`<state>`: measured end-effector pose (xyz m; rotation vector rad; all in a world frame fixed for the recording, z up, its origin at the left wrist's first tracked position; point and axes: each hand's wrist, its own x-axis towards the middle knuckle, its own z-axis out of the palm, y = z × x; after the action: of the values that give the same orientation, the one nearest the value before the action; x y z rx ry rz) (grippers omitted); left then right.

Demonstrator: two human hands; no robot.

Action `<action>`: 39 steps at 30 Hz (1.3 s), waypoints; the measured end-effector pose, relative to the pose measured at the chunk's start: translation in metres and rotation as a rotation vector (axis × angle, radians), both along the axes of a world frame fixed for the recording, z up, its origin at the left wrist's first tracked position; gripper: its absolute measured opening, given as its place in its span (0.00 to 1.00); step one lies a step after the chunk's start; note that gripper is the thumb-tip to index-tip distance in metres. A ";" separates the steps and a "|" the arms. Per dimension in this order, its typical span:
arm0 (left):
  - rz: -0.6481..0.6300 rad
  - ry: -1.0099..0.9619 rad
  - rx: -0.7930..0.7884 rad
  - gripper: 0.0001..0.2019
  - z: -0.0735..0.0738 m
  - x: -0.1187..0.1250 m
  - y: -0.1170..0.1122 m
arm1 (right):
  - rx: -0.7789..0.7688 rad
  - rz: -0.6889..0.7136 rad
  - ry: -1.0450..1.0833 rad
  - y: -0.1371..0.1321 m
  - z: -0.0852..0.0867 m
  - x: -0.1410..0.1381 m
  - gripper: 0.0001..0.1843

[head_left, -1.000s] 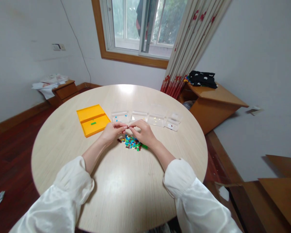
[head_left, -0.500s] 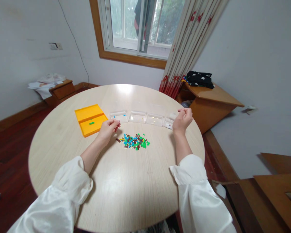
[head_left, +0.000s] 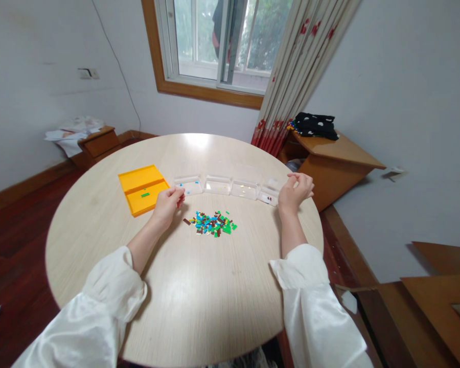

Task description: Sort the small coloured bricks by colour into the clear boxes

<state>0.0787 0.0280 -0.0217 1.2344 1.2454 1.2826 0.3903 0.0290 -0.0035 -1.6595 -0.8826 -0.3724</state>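
Observation:
My left hand [head_left: 168, 207] is closed in a pinch beside the orange case; whatever its fingertips hold is too small to make out. My right hand [head_left: 294, 193] is raised at the right end of a row of clear boxes, its fingers loosely apart with nothing visible in them. Just left of it, a clear box [head_left: 263, 200] contains a few small brown pieces. Between my hands lies a pile of small building bricks [head_left: 214, 224] in blue, green, brown and yellow.
More clear boxes continue leftward: one with pale yellow pieces [head_left: 245, 195], another box [head_left: 217, 192], and one with blue pieces [head_left: 193, 190]. An open orange case [head_left: 141, 179] holds green bricks [head_left: 144, 194]. All stand on a round wooden table [head_left: 199, 301].
My right hand has shifted slightly right and its fingers have loosened. More brown shows in the rightmost box. My left hand has drawn back a little to the left.

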 end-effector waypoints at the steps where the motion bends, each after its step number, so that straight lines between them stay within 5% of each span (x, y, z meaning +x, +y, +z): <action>1: -0.002 0.015 0.002 0.12 -0.001 0.000 0.000 | 0.001 0.003 0.002 0.000 0.000 0.000 0.12; 10: -0.081 0.377 0.119 0.10 -0.002 0.001 -0.003 | 0.024 0.000 -0.040 -0.001 -0.001 -0.003 0.12; 19: -0.455 0.746 0.328 0.10 -0.006 0.007 -0.012 | 0.000 0.110 -0.052 0.003 -0.004 -0.013 0.12; 39: -0.484 0.911 0.402 0.08 -0.001 0.011 -0.014 | -0.001 0.340 -0.125 0.003 -0.011 -0.040 0.11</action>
<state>0.0898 0.0136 -0.0228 2.4004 1.1668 0.6056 0.3508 0.0324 -0.0146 -1.4646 -1.2358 -0.2413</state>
